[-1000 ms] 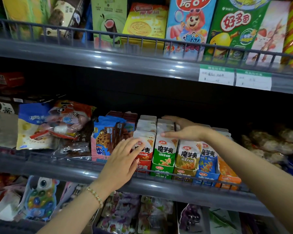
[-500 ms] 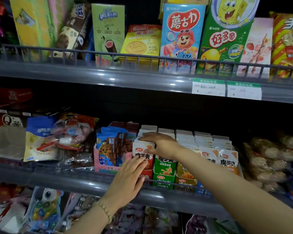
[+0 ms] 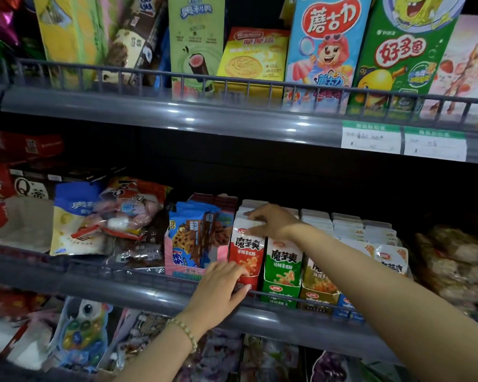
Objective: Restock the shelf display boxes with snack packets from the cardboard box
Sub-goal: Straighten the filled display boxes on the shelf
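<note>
Several display boxes of snack packets stand in a row on the middle shelf: a red one [image 3: 246,257], a green one [image 3: 283,274], a yellow-brown one [image 3: 319,285] and others to the right under my forearm. My left hand [image 3: 221,290] presses flat against the lower front of the red box, fingers straight. My right hand [image 3: 271,220] reaches across and rests on the tops of the white-edged packets in the red box, fingers slightly bent. The cardboard box is out of view.
A wire rail and grey shelf lip [image 3: 149,293] run along the front. A blue cookie box [image 3: 193,241] stands left of the red box, bagged snacks [image 3: 94,219] further left. Tall cartons fill the upper shelf [image 3: 323,51]. Price tags [image 3: 403,139] hang at right.
My right hand has slid left along the packet tops, from the yellow and green boxes to the red one. My left hand stays at the red box's front.
</note>
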Demonstrator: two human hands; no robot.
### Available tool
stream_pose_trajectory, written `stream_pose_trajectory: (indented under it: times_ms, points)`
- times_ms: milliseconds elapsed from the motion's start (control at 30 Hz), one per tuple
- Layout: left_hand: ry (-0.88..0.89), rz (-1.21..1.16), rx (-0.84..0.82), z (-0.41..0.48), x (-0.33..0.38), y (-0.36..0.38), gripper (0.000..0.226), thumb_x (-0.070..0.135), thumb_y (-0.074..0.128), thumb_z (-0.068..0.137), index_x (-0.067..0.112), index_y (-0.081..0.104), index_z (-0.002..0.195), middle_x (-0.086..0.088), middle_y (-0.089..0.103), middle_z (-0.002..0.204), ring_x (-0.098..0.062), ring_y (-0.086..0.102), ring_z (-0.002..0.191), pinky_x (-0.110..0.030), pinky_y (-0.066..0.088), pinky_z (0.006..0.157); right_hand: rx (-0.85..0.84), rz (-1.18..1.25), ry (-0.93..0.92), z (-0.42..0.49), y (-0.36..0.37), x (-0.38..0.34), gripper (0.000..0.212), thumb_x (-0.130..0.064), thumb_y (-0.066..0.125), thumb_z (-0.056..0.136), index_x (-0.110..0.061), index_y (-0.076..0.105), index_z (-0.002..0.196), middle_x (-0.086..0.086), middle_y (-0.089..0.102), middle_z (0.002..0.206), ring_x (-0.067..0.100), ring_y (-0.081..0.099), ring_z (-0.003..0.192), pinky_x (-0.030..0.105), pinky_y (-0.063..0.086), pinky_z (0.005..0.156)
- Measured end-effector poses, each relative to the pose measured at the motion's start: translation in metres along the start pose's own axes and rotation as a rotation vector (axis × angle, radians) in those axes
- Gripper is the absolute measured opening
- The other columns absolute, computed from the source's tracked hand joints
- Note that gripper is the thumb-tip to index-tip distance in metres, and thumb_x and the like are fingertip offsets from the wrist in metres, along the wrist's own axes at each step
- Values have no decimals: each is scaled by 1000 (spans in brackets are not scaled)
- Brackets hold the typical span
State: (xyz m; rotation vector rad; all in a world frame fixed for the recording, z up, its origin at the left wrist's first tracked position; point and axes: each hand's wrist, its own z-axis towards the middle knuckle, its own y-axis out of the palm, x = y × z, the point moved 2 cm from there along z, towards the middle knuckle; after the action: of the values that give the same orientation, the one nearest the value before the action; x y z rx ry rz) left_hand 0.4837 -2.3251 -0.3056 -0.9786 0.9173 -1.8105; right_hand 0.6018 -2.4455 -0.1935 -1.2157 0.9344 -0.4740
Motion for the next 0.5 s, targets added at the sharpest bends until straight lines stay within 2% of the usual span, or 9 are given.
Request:
stream_pose_trajectory:
  times_ms: [100, 167, 300, 433, 500]
  points:
    - [1, 10, -21, -2, 0, -2, 41, 49, 28, 95, 29, 46, 126, 15, 48, 122, -3, 39, 115, -20, 25, 103, -88, -147, -18, -5, 9, -8, 65, -50, 58, 88, -20, 38, 142, -4, 33, 151, 17, 36, 135, 30, 33, 109]
    - [6, 1, -37, -2, 1, -4, 45, 49, 26, 93, 30, 44, 129, 15, 47, 125, -2, 38, 118, -19, 23, 105, -83, -61, -43, -11, 3, -7, 59, -49, 58, 88, -23, 40, 138, -3, 35, 149, 16, 38, 133, 29, 35, 107]
    - [-24, -81, 3, -3, 4, -9, 37, 42, 41, 97, 31, 42, 132, 18, 47, 130, 0, 39, 123, -21, 24, 110, -2, 101, -50, -29, -22, 3, 43, -49, 57, 88, -31, 51, 126, -8, 43, 142, 13, 41, 130, 28, 36, 104]
    - [-19, -73, 56, -2, 10, -17, 35, 39, 41, 97, 31, 42, 132, 17, 47, 128, 1, 41, 120, -20, 27, 106, 7, 95, -44, -45, -42, 18, 43, -52, 52, 90, -30, 51, 126, -8, 43, 142, 13, 39, 131, 26, 31, 104]
    - [11, -89, 62, 1, 17, -20, 34, 39, 41, 98, 32, 42, 131, 17, 46, 128, 1, 40, 119, -20, 30, 106, -3, 77, -21, -53, -50, 26, 49, -51, 55, 88, -29, 47, 131, -7, 41, 144, 13, 38, 132, 25, 31, 104]
